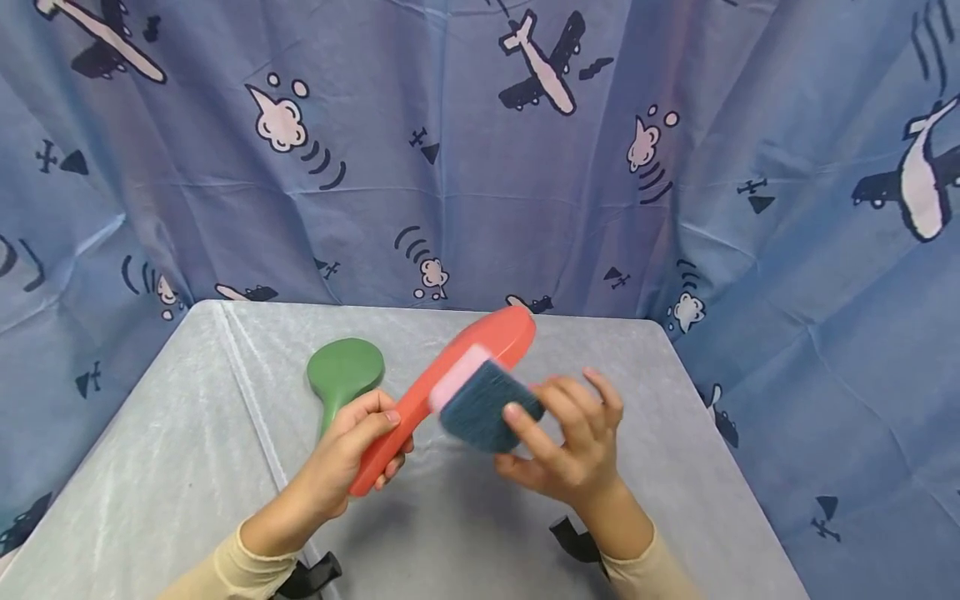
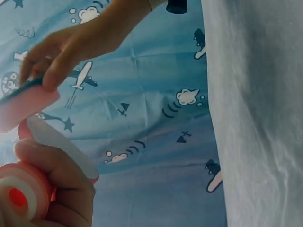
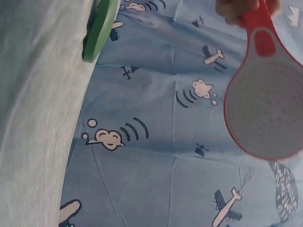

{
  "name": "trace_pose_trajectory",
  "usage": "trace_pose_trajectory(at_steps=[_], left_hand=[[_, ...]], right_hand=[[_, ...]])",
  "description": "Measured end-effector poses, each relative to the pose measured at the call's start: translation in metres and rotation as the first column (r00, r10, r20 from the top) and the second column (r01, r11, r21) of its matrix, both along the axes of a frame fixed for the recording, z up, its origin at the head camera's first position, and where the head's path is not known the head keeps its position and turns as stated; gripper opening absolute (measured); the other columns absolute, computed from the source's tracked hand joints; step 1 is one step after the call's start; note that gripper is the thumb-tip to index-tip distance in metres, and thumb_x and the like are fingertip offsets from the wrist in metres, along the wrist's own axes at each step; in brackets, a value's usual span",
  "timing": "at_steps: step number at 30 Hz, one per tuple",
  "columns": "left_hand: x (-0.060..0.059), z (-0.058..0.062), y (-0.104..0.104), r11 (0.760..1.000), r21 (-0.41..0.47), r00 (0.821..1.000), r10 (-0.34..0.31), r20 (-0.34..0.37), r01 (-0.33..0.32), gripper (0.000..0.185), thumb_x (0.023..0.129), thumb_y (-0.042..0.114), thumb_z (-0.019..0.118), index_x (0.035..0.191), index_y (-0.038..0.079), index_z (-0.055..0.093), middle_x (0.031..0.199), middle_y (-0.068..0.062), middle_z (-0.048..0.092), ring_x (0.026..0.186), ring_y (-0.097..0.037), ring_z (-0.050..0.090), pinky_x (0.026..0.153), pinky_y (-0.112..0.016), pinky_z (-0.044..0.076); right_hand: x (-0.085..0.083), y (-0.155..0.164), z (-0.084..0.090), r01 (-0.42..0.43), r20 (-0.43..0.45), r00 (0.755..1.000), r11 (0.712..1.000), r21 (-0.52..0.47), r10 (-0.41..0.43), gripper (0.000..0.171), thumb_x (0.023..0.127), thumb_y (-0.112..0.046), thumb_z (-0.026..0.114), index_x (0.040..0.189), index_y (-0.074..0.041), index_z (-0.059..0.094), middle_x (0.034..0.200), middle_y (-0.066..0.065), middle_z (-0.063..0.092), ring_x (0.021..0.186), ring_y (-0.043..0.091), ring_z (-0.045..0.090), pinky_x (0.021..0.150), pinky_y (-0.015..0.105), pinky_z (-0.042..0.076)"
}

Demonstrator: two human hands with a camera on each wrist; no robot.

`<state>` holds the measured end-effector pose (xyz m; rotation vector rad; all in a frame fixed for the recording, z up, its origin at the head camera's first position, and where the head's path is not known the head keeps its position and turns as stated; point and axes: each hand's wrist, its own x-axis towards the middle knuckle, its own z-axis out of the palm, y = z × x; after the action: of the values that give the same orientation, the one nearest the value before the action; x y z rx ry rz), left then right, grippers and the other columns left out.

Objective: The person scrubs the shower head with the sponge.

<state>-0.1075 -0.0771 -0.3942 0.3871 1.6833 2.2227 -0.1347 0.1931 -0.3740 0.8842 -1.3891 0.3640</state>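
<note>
My left hand (image 1: 352, 454) grips the handle of a red paddle-shaped brush (image 1: 450, 387), held tilted above the table with its head pointing up and to the right. Against the brush head my right hand (image 1: 573, 437) pinches a sponge with a pink layer and a dark teal scouring side (image 1: 483, 404). The right wrist view shows the red brush's dotted pale face (image 3: 267, 113) and the left hand's fingers at its handle. In the left wrist view my left hand's fingers (image 2: 61, 184) curl round the handle, and the right hand (image 2: 75, 45) presses the pink sponge (image 2: 23, 106).
A green paddle brush (image 1: 339, 377) lies flat on the grey-covered table (image 1: 187, 450), just left of my left hand. A blue curtain printed with planes and clouds (image 1: 480, 150) hangs behind and around the table. Black wrist straps (image 1: 577, 537) show at both forearms.
</note>
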Motion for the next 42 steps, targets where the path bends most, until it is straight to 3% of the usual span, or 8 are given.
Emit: trace_pose_trajectory(at_steps=[3, 8, 16, 22, 26, 34, 38, 42], left_hand=[[0.0, 0.0, -0.003, 1.0, -0.026, 0.998, 0.002, -0.055, -0.004, 0.008, 0.102, 0.008, 0.046, 0.097, 0.004, 0.047, 0.076, -0.006, 0.065, 0.052, -0.01, 0.054, 0.042, -0.019, 0.045], [-0.003, 0.002, -0.008, 0.999, -0.034, 0.982, -0.009, -0.187, 0.002, 0.007, 0.101, 0.003, 0.044, 0.105, 0.0, 0.049, 0.079, -0.007, 0.066, 0.054, -0.011, 0.056, 0.04, -0.024, 0.047], [-0.012, 0.006, -0.019, 0.992, -0.118, 0.921, -0.095, -0.378, 0.054, 0.033, 0.101, -0.002, 0.055, 0.134, -0.003, 0.052, 0.103, -0.011, 0.064, 0.075, -0.016, 0.065, 0.058, -0.027, 0.056], [-0.01, 0.008, -0.025, 0.928, -0.347, 0.866, -0.058, -0.496, -0.136, 0.046, 0.09, 0.005, 0.077, 0.133, 0.014, 0.064, 0.11, -0.006, 0.061, 0.088, -0.015, 0.061, 0.072, -0.024, 0.055], [-0.012, 0.01, -0.026, 0.864, -0.347, 0.763, 0.064, -0.643, -0.365, 0.049, 0.082, 0.0, 0.084, 0.126, 0.018, 0.071, 0.107, 0.002, 0.062, 0.092, -0.015, 0.059, 0.074, -0.021, 0.054], [-0.016, 0.011, -0.026, 0.821, -0.278, 0.644, 0.136, -0.753, -0.499, 0.053, 0.076, -0.005, 0.086, 0.124, 0.013, 0.075, 0.104, 0.003, 0.063, 0.089, -0.012, 0.061, 0.068, -0.017, 0.054], [-0.019, 0.008, -0.027, 0.808, -0.294, 0.584, 0.076, -0.808, -0.511, 0.054, 0.074, -0.005, 0.087, 0.124, 0.013, 0.076, 0.107, 0.003, 0.067, 0.099, -0.012, 0.061, 0.078, -0.014, 0.053], [-0.021, 0.008, -0.025, 0.767, -0.289, 0.458, 0.006, -0.889, -0.572, 0.053, 0.073, -0.003, 0.088, 0.122, 0.013, 0.077, 0.108, 0.0, 0.071, 0.1, -0.016, 0.06, 0.083, -0.014, 0.048]], right_hand=[[-0.003, 0.01, -0.002, -0.038, 0.289, 0.952, 0.975, -0.221, 0.103, 0.047, 0.087, -0.039, 0.072, 0.115, -0.001, 0.069, 0.099, 0.024, 0.063, 0.094, 0.034, 0.055, 0.098, 0.043, 0.039], [0.002, 0.028, -0.005, -0.082, 0.648, 0.662, 0.896, -0.437, 0.377, 0.055, 0.086, -0.019, 0.073, 0.134, 0.004, 0.06, 0.126, 0.022, 0.062, 0.119, 0.026, 0.053, 0.105, 0.03, 0.043], [0.009, 0.034, 0.002, -0.043, 0.711, 0.255, 0.742, -0.669, 0.655, 0.047, 0.094, -0.003, 0.057, 0.141, -0.006, 0.053, 0.126, 0.011, 0.06, 0.11, 0.024, 0.057, 0.096, 0.025, 0.052], [0.008, 0.035, 0.0, 0.016, 0.671, 0.152, 0.677, -0.736, 0.726, 0.038, 0.096, -0.013, 0.052, 0.134, -0.01, 0.055, 0.123, 0.01, 0.058, 0.108, 0.025, 0.055, 0.093, 0.028, 0.053], [0.002, 0.031, -0.006, 0.012, 0.675, 0.106, 0.678, -0.735, 0.73, 0.034, 0.101, -0.016, 0.048, 0.134, -0.01, 0.054, 0.124, 0.009, 0.058, 0.11, 0.024, 0.057, 0.095, 0.03, 0.052], [-0.009, 0.029, -0.014, 0.105, 0.601, -0.189, 0.625, -0.774, 0.776, 0.028, 0.107, -0.029, 0.038, 0.122, -0.014, 0.057, 0.105, 0.001, 0.067, 0.097, 0.017, 0.063, 0.089, 0.04, 0.056], [-0.007, 0.03, -0.012, 0.156, 0.543, -0.195, 0.573, -0.805, 0.817, 0.034, 0.108, -0.035, 0.038, 0.126, -0.015, 0.057, 0.109, 0.0, 0.07, 0.097, 0.018, 0.064, 0.091, 0.041, 0.056], [0.0, 0.032, -0.007, 0.102, 0.562, 0.047, 0.556, -0.825, 0.826, 0.037, 0.103, -0.033, 0.048, 0.13, -0.012, 0.061, 0.121, 0.004, 0.065, 0.109, 0.02, 0.058, 0.097, 0.034, 0.048]])
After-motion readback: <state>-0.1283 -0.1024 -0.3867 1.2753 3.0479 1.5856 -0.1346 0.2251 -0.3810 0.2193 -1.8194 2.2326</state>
